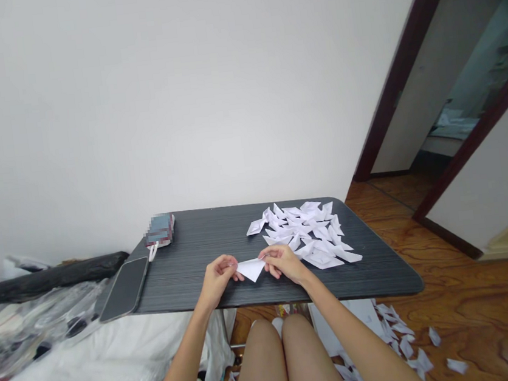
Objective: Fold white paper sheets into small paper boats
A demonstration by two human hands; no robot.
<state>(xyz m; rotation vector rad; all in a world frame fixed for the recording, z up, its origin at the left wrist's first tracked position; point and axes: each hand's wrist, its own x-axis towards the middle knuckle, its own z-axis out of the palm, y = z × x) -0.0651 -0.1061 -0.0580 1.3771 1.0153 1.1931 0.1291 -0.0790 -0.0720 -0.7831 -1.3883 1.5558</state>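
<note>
Between my two hands is a folded piece of white paper (251,269), shaped like a triangle with its point toward me. My left hand (221,276) pinches its left corner, fingers closed. The right corner is gripped by my right hand (282,263), thumb and fingers pressed together. Both hands are just over the dark table (204,239), near its front edge. Right behind my right hand lies a pile of folded white paper boats (309,233), several of them overlapping.
On the table's left side rest a large dark phone or tablet (125,289) and a small blurred pack (160,230) with a white loop. More folded papers (395,327) are scattered on the wooden floor (469,306). Plastic-wrapped goods (72,370) lie at left; a white wall (207,98) stands behind.
</note>
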